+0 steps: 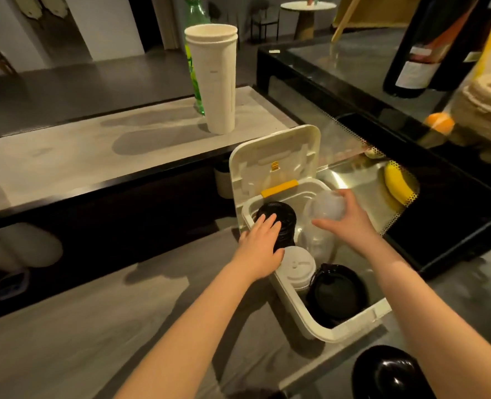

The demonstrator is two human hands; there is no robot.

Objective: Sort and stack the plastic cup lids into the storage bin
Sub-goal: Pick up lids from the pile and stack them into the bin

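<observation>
A cream storage bin (319, 332) with its hinged lid (273, 159) raised stands on the grey counter. Inside, a stack of black lids (281, 214) stands at the far left, white lids (296, 267) in the middle, clear lids (319, 243) to their right, and black lids (336, 295) lie at the near end. My left hand (263, 243) rests on the far black stack with straight fingers. My right hand (350, 218) holds a stack of clear domed lids (326, 207) over the bin's far right part.
A tall stack of white paper cups (215, 82) and a green bottle (195, 47) stand on the raised ledge behind. A banana (398, 185) lies in a perforated black tray on the right, near an orange (438, 123) and a dark bottle (420, 53). A glossy black object (388, 372) sits at the bottom edge.
</observation>
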